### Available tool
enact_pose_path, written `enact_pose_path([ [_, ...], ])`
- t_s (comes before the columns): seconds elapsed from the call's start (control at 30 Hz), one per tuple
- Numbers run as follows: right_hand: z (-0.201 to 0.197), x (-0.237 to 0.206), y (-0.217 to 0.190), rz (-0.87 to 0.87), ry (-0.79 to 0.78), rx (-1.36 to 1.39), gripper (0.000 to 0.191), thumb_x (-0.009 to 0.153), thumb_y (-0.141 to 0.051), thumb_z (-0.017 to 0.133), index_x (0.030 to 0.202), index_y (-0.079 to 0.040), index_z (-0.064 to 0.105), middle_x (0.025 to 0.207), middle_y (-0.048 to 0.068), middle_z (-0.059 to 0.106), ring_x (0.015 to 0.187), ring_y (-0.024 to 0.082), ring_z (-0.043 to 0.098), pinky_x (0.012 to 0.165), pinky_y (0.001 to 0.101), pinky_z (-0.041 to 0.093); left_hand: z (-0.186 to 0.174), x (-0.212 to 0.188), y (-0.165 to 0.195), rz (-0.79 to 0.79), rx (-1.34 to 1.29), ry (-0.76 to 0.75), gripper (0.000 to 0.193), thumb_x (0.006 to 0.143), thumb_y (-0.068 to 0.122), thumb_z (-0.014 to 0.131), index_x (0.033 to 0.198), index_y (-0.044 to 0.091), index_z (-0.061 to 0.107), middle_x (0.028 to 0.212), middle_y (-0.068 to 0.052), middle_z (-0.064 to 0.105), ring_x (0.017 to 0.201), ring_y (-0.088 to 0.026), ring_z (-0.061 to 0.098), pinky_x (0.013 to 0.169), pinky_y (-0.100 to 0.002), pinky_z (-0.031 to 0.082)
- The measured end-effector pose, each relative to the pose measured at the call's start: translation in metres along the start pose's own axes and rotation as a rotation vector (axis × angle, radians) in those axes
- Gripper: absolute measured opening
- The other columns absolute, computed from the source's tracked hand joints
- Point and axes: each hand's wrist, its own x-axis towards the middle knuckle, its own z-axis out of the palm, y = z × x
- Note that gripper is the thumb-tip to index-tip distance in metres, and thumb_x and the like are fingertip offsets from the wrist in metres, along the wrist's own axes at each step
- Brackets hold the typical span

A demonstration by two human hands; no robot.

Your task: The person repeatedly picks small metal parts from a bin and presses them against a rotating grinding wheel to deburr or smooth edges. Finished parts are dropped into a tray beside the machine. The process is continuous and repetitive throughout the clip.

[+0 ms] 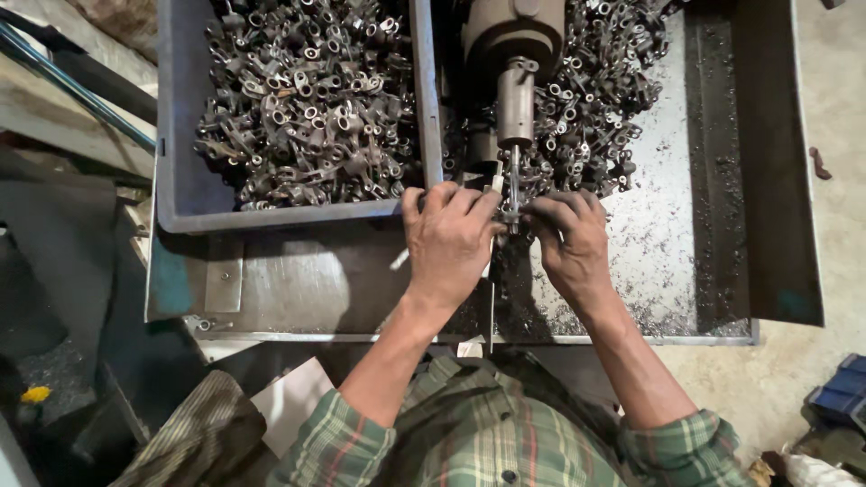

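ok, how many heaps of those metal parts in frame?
2. One heap fills the grey bin on the left; the other lies loose on the steel tray behind the spindle. The spindle may hide part of the second.

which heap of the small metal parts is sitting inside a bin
The heap on the left: it fills the grey plastic bin. The other heap, right of the drill spindle, lies loose on the metal tray.
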Motion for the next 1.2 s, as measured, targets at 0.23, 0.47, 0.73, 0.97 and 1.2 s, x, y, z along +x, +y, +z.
enact_pose_path([
  [0.23,-0.009,0.006,-0.011,-0.005,-0.023,0.051,0.016,0.095,-0.006,0.073,0.111,-0.01,0.07,0.107,0.006,0.073,0.103,0.028,0.06,0.094,0.0406,0.045,-0.005,0.008,0.003,-0.006,-0.059,-0.016,0.019,0.075,0.027,0.084,0.092,0.02,0.08,0.095,0.005,0.07,0.106,-0.022,0.057,0.1,-0.052,0.03],
  [0.47,0.001,0.009,-0.024,-0.018,0.081,0.069,0.014,0.099,-0.004,0.068,0.112,-0.008,0.069,0.103,0.008,0.073,0.102,0.027,0.061,0.089,0.0386,0.051,-0.011,0.011,0.001,0.024,-0.063,-0.036,0.017,0.077,0.028,0.081,0.092,0.02,0.079,0.092,0.007,0.071,0.106,-0.02,0.059,0.1,-0.054,0.03],
  [0.73,-0.001,0.005,-0.026,0.116,0.031,0.085,0.013,0.1,-0.007,0.067,0.113,-0.008,0.07,0.099,0.009,0.071,0.099,0.025,0.061,0.084,0.036,0.053,-0.008,0.012,-0.001,0.032,-0.076,-0.051,0.016,0.078,0.029,0.08,0.092,0.019,0.079,0.086,0.005,0.068,0.105,-0.02,0.059,0.098,-0.056,0.028],
  [0.97,-0.001,-0.03,-0.019,0.236,-0.092,0.164,0.015,0.102,-0.011,0.064,0.116,-0.011,0.069,0.105,0.009,0.071,0.094,0.021,0.067,0.08,0.0326,0.056,-0.021,0.009,-0.014,0.114,-0.163,-0.291,0.009,0.078,0.031,0.079,0.083,0.024,0.081,0.082,0.005,0.071,0.106,-0.022,0.057,0.102,-0.06,0.022],
  [1.2,-0.015,-0.027,-0.009,0.416,-0.04,0.333,0.035,0.097,-0.026,0.068,0.124,-0.004,0.064,0.118,0.014,0.068,0.108,0.025,0.067,0.083,0.032,0.058,-0.031,0.002,-0.035,-0.128,-0.757,-0.047,0.016,0.084,0.025,0.082,0.099,0.02,0.079,0.101,0.004,0.077,0.098,-0.014,0.07,0.096,-0.034,0.052],
])
